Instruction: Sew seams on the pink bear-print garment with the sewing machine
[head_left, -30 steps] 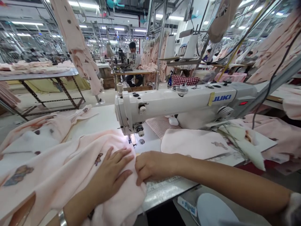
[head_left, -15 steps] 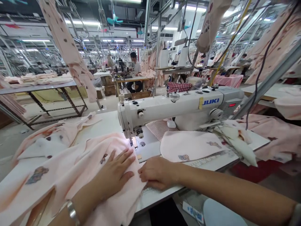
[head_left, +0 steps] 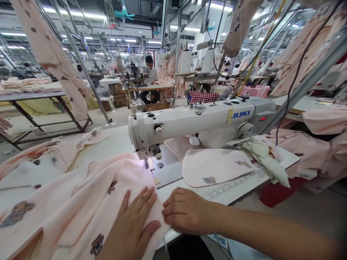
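My left hand lies flat with fingers spread on a pale pink garment printed with small bears, spread over the sewing table. My right hand rests beside it with fingers curled, pinching the garment's right edge near the table's front. The fabric runs up under the needle of a white JUKI sewing machine, a little beyond both hands.
A rounded pink cut piece lies right of the needle plate, beside a ruler strip. More pink fabric is heaped at the right and hangs overhead. A person sits at a far machine. A metal-framed table stands at the left.
Both hands have slid back toward the table's front edge, drawing the pink fabric with them. The view has shifted slightly, the machine sitting higher and to the left.
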Available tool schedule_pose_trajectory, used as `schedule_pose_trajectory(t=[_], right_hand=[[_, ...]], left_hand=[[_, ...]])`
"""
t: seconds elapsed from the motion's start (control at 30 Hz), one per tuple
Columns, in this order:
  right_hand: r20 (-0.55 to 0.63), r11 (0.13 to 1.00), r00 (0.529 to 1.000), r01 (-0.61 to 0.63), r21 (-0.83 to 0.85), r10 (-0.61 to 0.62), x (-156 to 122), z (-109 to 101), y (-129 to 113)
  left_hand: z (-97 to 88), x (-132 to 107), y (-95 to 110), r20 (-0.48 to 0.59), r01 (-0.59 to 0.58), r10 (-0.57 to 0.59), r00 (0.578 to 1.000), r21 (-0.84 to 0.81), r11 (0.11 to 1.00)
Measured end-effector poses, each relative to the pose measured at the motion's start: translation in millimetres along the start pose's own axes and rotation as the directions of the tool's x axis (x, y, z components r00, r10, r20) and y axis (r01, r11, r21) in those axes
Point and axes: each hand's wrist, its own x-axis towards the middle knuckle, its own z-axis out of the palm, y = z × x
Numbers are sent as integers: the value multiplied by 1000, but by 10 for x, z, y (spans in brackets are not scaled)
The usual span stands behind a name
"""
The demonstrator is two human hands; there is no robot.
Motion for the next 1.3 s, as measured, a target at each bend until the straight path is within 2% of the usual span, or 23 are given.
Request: schedule_pose_trajectory(t=[0.13, 0.23, 0.3, 0.4, 0.5, 0.6, 0.67, 0.7, 0.77, 0.87, 0.93, 1.0, 1.07, 1.17, 1.3], right_hand=[[48, 984, 987, -154, 94, 150, 46, 25, -11], [-38, 948, 956, -282, 148, 291, 61, 40, -12], [-111, 934, 935, -316, 166, 336, 69, 51, -13], [-132, 971, 966, -207, 118, 221, 74, 52, -31], [-14, 991, 993, -121, -47, 121, 56, 2, -74], [85, 988, 986, -136, -73, 142, 7, -74, -102], [148, 993, 982, -117, -12, 117, -38, -112, -99], [177, 995, 979, -101, 13, 97, -60, -125, -94], [214, 996, 974, -84, 32, 75, -96, -137, -82], [212, 994, 975, -83, 74, 65, -102, -134, -67], [205, 985, 974, -121, 119, 95, -69, -122, -51], [208, 978, 970, -157, 138, 126, -16, -108, -20], [211, 986, 972, -132, 102, 108, 35, -93, 22], [215, 998, 975, -59, 14, 55, 79, -73, 85], [186, 997, 979, -81, -18, 83, 89, -46, 136]], left_hand=[[5, 57, 44, -115, -33, 37, 993, 38, 999], [5, 87, 88, -209, -47, 72, 975, 122, 991], [-29, 83, 69, -232, -93, 130, 964, 163, 982], [-127, 73, 23, -178, -210, 255, 950, 236, 949], [-223, 121, 51, -88, -259, 281, 956, 201, 945], [-236, 227, 97, -89, -143, 154, 984, 119, 983], [-165, 274, 88, -127, -59, 80, 989, 162, 985], [-107, 279, 69, -148, -49, 80, 986, 203, 978], [33, 260, 8, -194, -99, 155, 969, 268, 958], [211, 215, -105, -237, -150, 226, 945, 300, 942], [260, 212, -176, -251, -167, 246, 936, 297, 940], [249, 232, -239, -235, -203, 276, 932, 292, 934], [208, 258, -297, -190, -214, 271, 944, 274, 938], [154, 290, -367, -155, -156, 196, 968, 240, 958], [147, 329, -430, -147, -176, 214, 966, 237, 955]])
